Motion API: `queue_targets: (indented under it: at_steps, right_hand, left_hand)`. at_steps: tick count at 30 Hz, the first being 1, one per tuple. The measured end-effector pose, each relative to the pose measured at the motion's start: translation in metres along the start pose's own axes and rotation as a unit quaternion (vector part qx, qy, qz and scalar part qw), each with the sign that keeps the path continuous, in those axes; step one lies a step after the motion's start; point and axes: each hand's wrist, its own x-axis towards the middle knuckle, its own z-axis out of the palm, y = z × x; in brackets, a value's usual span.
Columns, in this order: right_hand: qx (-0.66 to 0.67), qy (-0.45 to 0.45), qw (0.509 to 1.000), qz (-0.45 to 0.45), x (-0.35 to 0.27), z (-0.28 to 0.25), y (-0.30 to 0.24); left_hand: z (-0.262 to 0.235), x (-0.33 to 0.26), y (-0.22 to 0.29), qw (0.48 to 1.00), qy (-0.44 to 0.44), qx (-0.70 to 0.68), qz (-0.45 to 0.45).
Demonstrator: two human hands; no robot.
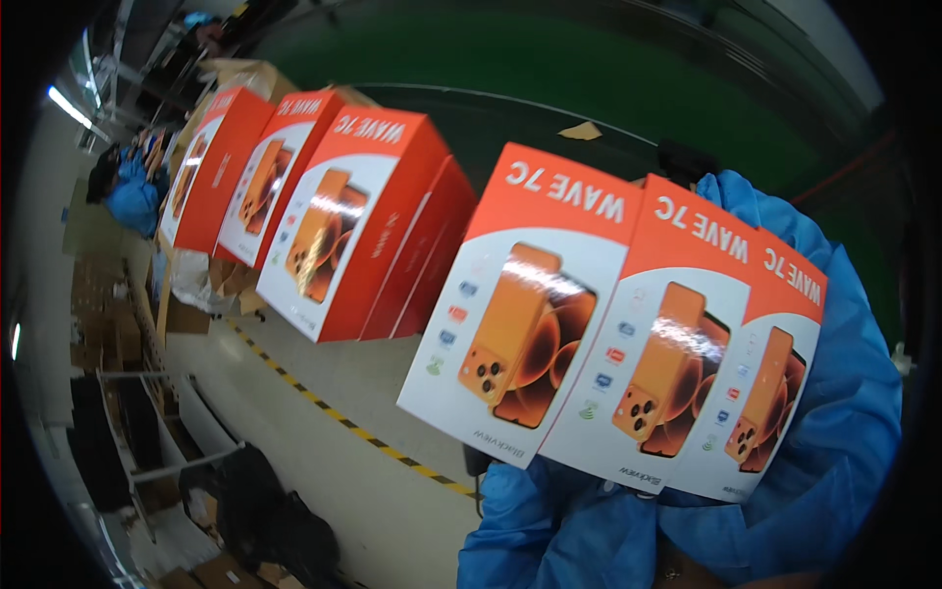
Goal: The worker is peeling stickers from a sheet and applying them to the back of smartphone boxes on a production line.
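Three upright phone boxes, white with orange-red tops, lean in a row close in front of me: a left box point(520, 304), a middle box point(648, 344) and a right box point(756, 383). Their printing is upside down from here. Blue sleeves surround them: my left sleeve point(559, 530) lies below the lower edge, my right sleeve point(854, 334) bends round the right side. A dark shape point(685, 157) shows at the far cuff; whether it is my right hand is unclear. Boxes hide the fingers of both hands.
Left of these, more boxes of the same kind stand in a row, the nearest stack point(343, 226) showing red sides. A green surface point(549, 59) stretches behind, with a scrap of cardboard point(581, 131). Yellow-black tape point(324, 402) crosses the floor near black bags point(265, 510). A person in blue point(135, 196) is far left.
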Motion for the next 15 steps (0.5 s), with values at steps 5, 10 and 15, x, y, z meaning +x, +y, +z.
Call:
queue_targets:
  at_steps: [5, 10, 15]
  right_hand:
    - [0.074, -0.029, 0.980, -0.184, -0.016, -0.044, 0.066]
    - [0.114, 0.291, 0.902, -0.299, -0.099, 0.003, 0.172]
    - [0.312, 0.368, 0.822, -0.302, -0.104, 0.122, 0.221]
  left_hand:
    - [-0.010, 0.029, 0.032, 0.998, 0.021, 0.040, 0.042]
    - [0.003, 0.023, 0.052, 0.994, -0.021, 0.087, 0.059]
    - [0.031, 0.004, 0.047, 0.984, -0.111, 0.131, 0.039]
